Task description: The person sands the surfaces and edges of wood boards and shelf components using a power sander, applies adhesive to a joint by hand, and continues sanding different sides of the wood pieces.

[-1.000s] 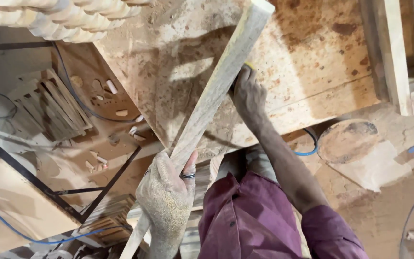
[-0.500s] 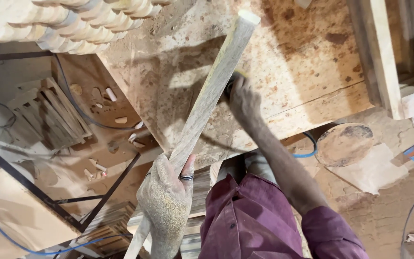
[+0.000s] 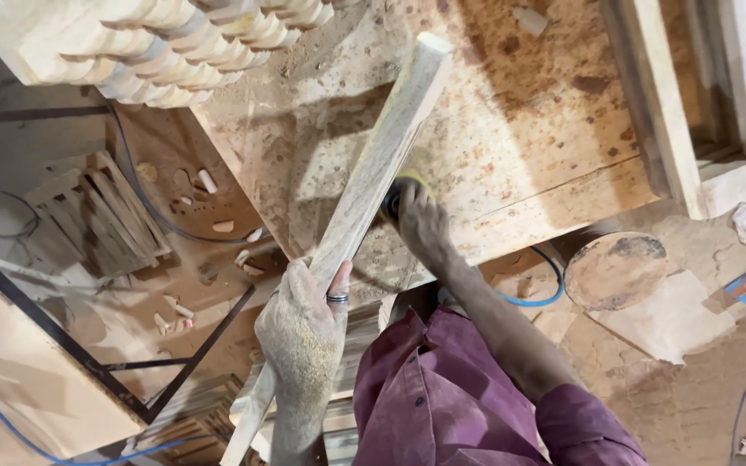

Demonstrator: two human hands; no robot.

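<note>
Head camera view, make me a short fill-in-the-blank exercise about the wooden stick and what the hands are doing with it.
1. The left hand grips the long wooden stick near its ____ end.
2. The right hand presses a small tool against the stick's ____ side.
3. A dark ____ sits on a finger of the left hand.
4. The person's shirt is ____.

Missing words: lower; right; ring; maroon

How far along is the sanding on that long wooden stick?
Some sanding looks done: sawdust coats the left hand and the bench top. In hand now: the left hand grips the long wooden stick low down, while the right hand presses a dark and yellow sanding tool against its middle. How much surface remains rough cannot be told; the upper end sits beyond the tool.
</note>
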